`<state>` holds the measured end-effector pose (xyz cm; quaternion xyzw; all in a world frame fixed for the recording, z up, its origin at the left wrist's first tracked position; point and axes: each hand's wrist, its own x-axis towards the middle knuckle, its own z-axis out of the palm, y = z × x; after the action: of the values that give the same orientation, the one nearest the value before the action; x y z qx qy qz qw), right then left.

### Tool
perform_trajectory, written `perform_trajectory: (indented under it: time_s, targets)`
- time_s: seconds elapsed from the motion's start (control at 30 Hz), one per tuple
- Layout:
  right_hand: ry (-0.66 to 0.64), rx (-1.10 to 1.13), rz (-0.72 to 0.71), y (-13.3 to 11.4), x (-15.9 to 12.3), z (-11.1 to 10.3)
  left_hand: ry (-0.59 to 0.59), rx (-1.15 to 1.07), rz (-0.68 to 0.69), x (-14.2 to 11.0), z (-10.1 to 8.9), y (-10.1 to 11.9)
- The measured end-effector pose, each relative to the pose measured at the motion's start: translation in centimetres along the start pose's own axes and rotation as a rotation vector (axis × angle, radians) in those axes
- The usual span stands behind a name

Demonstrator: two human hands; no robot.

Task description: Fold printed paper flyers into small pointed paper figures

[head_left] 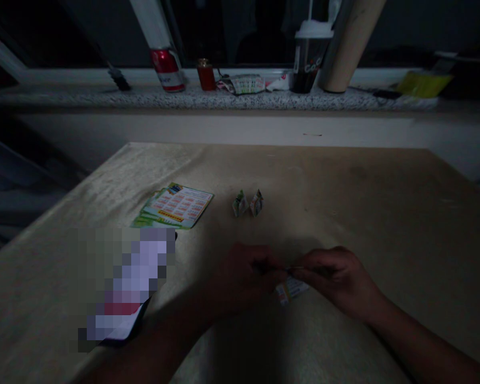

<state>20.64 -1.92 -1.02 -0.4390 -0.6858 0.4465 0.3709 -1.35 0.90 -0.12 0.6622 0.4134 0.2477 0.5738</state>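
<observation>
Both hands meet low in the head view, right of centre. Pinched between the fingertips of my left hand (250,277) and my right hand (338,274) is a small printed paper (292,290), whose lower part hangs below the fingers. The fingers cover its upper edge, so its fold is hard to make out. Beyond the hands, two small folded paper pieces (256,204) stand side by side on the table. To their left lies a fanned stack of printed cards (184,204) with rows of orange and white print.
A phone with a lit, pixelated screen (132,282) lies left of my left forearm on the cloth-covered table (364,197). Along the granite sill (124,100) stand a red can (167,69), an orange-red bottle (206,76), a lidded cup (308,58) and a cardboard tube (350,48).
</observation>
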Motion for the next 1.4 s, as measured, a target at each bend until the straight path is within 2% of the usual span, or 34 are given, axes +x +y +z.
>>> perform_trajectory:
  time_s: [0.13,0.23,0.53,0.6,0.67,0.77,0.87,0.93,1.03,1.17,1.4]
  targets:
    - [0.006,0.299,0.161,0.1,0.2,0.6,0.111,0.004,0.092,0.0,0.4,-0.1]
    - [-0.02,0.378,0.193,0.0,0.3,0.5,0.143,0.018,0.105,-0.1,0.6,0.0]
    - [-0.12,0.313,0.222,-0.2,0.2,-0.3,-0.029,-0.039,-0.056,0.1,0.2,-0.5]
    - [-0.117,0.346,0.238,-0.1,0.2,-0.2,-0.049,-0.033,-0.054,0.2,0.0,-0.5]
    - [-0.098,0.401,0.242,0.1,0.3,0.0,-0.013,-0.019,-0.001,0.2,-0.1,-0.5]
    - [-0.072,0.474,0.228,0.1,0.5,0.3,0.106,-0.061,0.074,0.3,0.2,-0.6]
    - [-0.012,0.487,0.199,0.1,0.6,0.7,0.196,-0.094,0.087,0.2,0.8,-0.7]
    - [0.028,0.462,0.193,0.0,0.6,0.7,0.208,-0.067,0.093,0.2,1.1,-0.7]
    - [0.018,0.386,0.205,0.0,0.5,0.4,0.171,-0.063,0.044,0.1,1.3,-0.4]
    - [-0.018,0.289,0.212,0.2,0.3,0.0,0.075,-0.166,-0.053,0.3,1.3,-0.3]
    - [0.175,0.286,0.124,-0.2,0.4,0.6,0.047,-0.379,-0.023,0.2,1.5,-0.9]
